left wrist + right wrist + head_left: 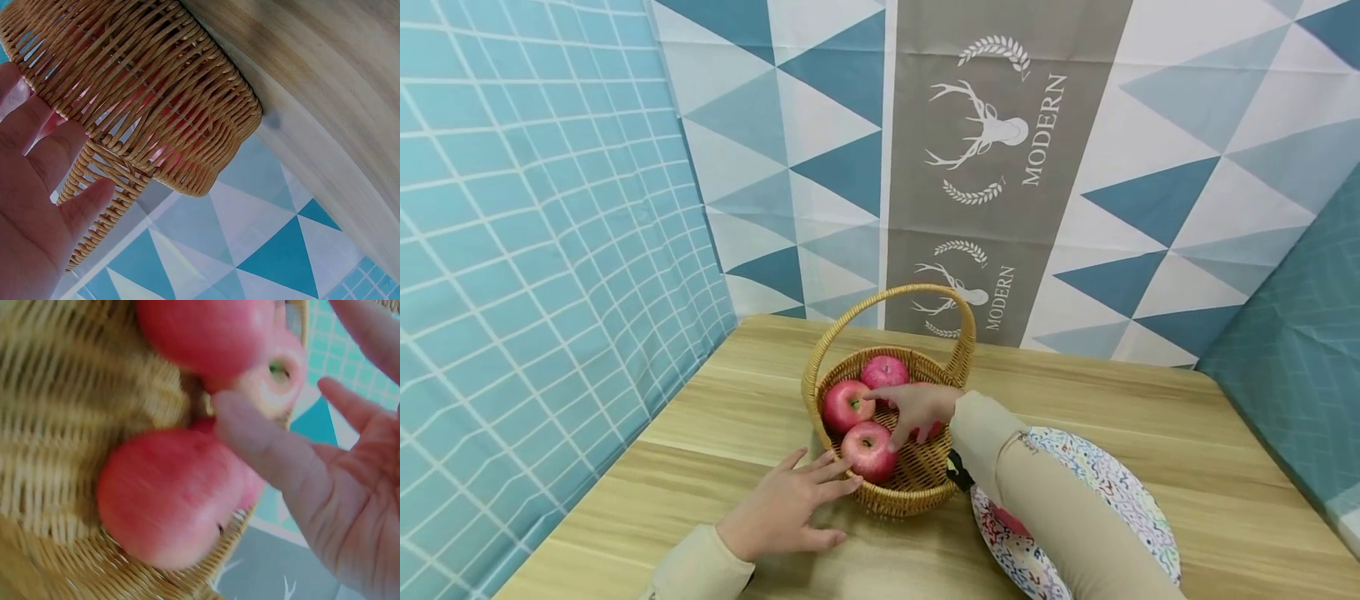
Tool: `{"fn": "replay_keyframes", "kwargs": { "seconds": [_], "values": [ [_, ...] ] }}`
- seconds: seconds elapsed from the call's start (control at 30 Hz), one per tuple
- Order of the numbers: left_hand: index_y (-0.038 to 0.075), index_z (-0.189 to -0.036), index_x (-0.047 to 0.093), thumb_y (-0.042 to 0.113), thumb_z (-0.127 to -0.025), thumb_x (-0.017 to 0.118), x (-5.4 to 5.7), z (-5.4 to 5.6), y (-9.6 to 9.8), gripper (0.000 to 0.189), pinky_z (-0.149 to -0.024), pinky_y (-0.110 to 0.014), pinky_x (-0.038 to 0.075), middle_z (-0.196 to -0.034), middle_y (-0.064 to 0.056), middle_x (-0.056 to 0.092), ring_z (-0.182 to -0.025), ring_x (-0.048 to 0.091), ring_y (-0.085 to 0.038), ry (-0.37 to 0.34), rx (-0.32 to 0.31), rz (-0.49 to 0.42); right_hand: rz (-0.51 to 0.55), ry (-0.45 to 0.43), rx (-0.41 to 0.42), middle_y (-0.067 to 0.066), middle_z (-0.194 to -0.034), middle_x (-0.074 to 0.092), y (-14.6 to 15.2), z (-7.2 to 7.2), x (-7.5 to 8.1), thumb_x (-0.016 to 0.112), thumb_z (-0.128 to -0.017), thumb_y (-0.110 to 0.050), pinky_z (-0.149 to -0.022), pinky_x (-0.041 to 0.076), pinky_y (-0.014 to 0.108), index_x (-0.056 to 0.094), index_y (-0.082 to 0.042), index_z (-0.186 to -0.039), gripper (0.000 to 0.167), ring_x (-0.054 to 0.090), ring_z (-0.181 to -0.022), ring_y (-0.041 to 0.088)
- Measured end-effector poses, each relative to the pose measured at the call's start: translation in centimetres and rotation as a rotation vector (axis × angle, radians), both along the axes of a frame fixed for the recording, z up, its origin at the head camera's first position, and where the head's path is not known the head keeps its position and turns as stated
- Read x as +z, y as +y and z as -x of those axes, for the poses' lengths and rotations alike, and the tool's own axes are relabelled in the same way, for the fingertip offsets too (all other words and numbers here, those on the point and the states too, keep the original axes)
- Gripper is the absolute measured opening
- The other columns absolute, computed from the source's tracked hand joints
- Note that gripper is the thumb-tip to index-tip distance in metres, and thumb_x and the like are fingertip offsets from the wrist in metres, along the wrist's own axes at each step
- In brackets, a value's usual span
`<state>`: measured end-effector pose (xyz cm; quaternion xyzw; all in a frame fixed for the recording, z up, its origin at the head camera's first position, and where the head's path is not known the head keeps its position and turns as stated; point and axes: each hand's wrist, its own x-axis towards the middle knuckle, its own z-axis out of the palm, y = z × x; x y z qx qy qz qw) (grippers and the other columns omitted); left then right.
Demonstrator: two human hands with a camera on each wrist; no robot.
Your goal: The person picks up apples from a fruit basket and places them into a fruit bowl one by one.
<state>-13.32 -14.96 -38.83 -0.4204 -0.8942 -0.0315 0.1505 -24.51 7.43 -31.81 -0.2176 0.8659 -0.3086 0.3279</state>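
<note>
Reaching empty, fingers spread: apples [868, 454] beneath right hand [919, 407], basket [901, 502] at left hand [792, 508]
Careless right-hand contact could roll apples

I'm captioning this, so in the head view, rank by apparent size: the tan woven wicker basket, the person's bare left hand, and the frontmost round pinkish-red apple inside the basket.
1. Tan woven wicker basket
2. Bare left hand
3. Frontmost round pinkish-red apple
</note>
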Motion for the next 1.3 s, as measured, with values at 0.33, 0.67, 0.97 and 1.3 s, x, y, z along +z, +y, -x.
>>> {"fn": "replay_keyframes", "kwargs": {
  "seconds": [0.33,0.67,0.97,1.3],
  "values": [
    [0.018,-0.125,0.065,0.053,-0.083,0.062,-0.1,0.0,-0.1,0.054,-0.090,-0.058,0.044,-0.131,-0.007,0.059,-0.119,0.057,-0.028,0.015,0.002,0.022,-0.109,-0.330,0.027,0.021,-0.155,0.017,-0.4,2.1,1.4,0.065,-0.085,0.005,-0.092,0.043,0.059,0.021,-0.026,-0.154,0.088,0.044,-0.123,0.049],
    [0.018,-0.123,0.066,0.051,-0.082,0.065,-0.3,0.2,0.0,0.053,-0.089,-0.056,0.046,-0.130,-0.007,0.060,-0.115,0.059,-0.027,0.072,-0.008,0.008,-0.090,-0.362,0.037,0.026,-0.149,0.026,-1.3,2.7,0.3,0.062,-0.087,0.005,-0.095,0.041,0.059,0.020,-0.023,-0.154,0.084,0.052,-0.114,0.048],
    [0.018,-0.122,0.067,0.049,-0.080,0.067,-0.5,0.1,0.1,0.052,-0.089,-0.056,0.046,-0.129,-0.008,0.061,-0.114,0.060,-0.028,0.065,-0.017,0.003,-0.070,-0.335,0.015,0.011,-0.145,0.034,-2.2,2.4,-1.1,0.066,-0.084,0.006,-0.091,0.044,0.059,0.035,-0.017,-0.148,0.074,0.064,-0.089,0.033],
    [0.018,-0.120,0.068,0.050,-0.079,0.069,-0.4,0.4,0.1,0.052,-0.088,-0.056,0.046,-0.127,-0.007,0.062,-0.111,0.062,-0.029,0.095,-0.027,-0.014,-0.062,-0.310,0.090,0.006,-0.141,0.033,-2.8,2.2,-2.1,0.068,-0.079,0.011,-0.088,0.047,0.056,0.038,-0.017,-0.145,0.078,0.058,-0.100,0.026]
  ]
}}
